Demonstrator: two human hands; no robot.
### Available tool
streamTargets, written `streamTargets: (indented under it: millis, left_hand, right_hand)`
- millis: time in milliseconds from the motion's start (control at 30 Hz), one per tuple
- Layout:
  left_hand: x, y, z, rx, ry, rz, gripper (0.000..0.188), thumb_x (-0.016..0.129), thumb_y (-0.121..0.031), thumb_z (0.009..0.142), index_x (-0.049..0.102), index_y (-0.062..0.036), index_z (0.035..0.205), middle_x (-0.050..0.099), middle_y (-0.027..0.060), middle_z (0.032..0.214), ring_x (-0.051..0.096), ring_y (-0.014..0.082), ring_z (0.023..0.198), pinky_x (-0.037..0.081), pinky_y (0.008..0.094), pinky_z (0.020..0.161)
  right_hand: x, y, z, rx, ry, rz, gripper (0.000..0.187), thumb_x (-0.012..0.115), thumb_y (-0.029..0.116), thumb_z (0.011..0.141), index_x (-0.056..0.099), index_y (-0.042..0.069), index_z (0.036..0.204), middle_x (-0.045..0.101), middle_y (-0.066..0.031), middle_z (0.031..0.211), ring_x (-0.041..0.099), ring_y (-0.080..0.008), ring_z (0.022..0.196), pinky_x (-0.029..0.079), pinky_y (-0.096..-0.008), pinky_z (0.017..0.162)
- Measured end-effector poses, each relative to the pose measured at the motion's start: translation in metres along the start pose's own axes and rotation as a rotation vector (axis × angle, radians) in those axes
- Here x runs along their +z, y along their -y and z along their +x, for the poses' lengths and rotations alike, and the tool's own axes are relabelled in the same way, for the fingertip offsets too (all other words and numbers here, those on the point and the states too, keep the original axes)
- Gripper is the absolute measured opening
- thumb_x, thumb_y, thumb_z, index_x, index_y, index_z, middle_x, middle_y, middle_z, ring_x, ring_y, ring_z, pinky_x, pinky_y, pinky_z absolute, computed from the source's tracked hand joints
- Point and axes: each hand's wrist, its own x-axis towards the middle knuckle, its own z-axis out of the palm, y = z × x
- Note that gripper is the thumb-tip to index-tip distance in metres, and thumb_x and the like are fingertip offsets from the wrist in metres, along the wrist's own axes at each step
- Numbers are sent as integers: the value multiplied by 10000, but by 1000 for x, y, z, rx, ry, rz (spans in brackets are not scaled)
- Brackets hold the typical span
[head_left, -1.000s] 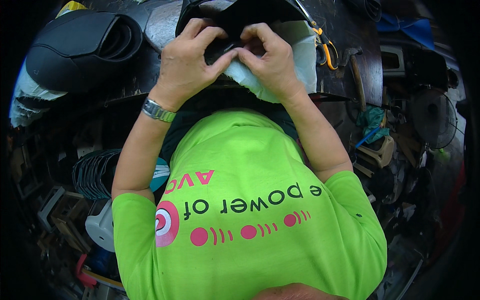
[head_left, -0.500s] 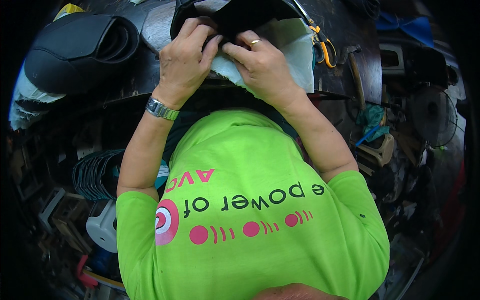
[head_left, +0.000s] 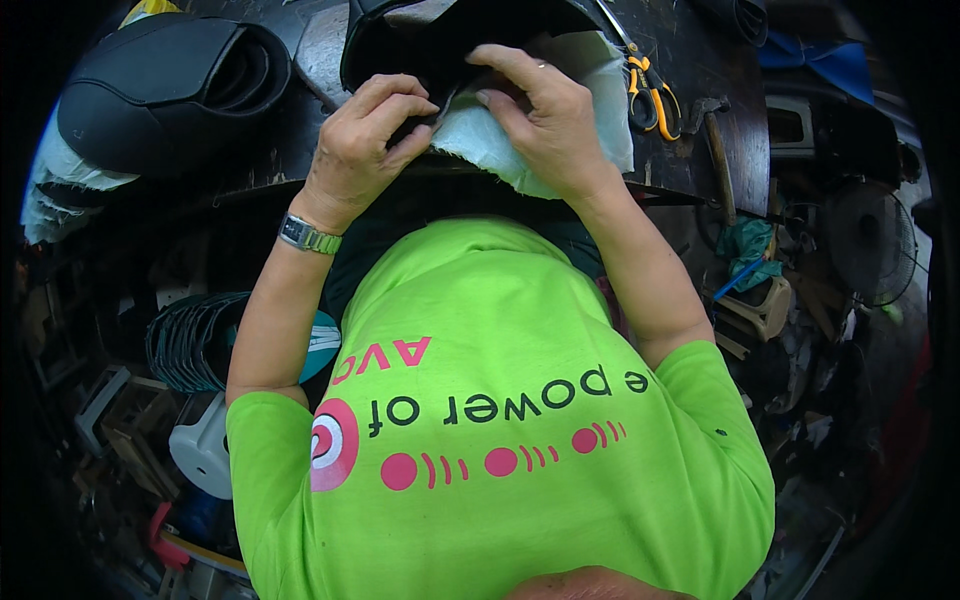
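Note:
At the table's near edge lies a curved black leather-like piece (head_left: 440,45), with pale, frayed lining cloth (head_left: 585,85) spread out on its right side. My left hand (head_left: 365,150) is closed, thumb and index finger pinched at the black piece's edge where it meets the cloth. My right hand (head_left: 555,120) is over the cloth, its index finger stretched toward the black piece and its thumb apart from it. I see nothing between those two fingers; the other fingers are curled. The inside of the black piece is too dark to make out.
Right of the cloth lie scissors (head_left: 652,100) with orange-and-black handles and a hammer (head_left: 715,150). At left, rolled black stitched pieces (head_left: 150,100) rest on pale cloth. Below them are stacked dark, teal-edged pieces (head_left: 195,340) and a grey stool (head_left: 203,450). A fan (head_left: 870,240) stands right.
My right hand has drawn away from my left, and its thumb and index finger have spread. My left hand has turned and lowered slightly, still pinching the edge.

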Motion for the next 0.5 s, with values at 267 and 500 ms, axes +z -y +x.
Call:
streamTargets:
  millis: [267, 500]
  left_hand:
    - [-6, 1, 2, 11, 33, -9, 232, 811, -51, 796, 710, -15, 1003, 682, 99, 1058, 706, 262, 923, 600, 341, 784]
    - [-38, -51, 33, 114, 288, 83, 434, 877, -169, 771, 701, -56, 1151, 681, 114, 1184, 692, 272, 1065, 583, 367, 892]
  right_hand:
    - [11, 5, 9, -140, -6, -131, 441, 740, 12, 838, 715, 188, 1241, 719, -48, 892, 692, -200, 710, 557, -320, 666]
    - [-23, -1, 28, -236, 175, -114, 745, 704, -61, 847, 509, 213, 1512, 722, -101, 1077, 707, -261, 987, 568, -401, 882]
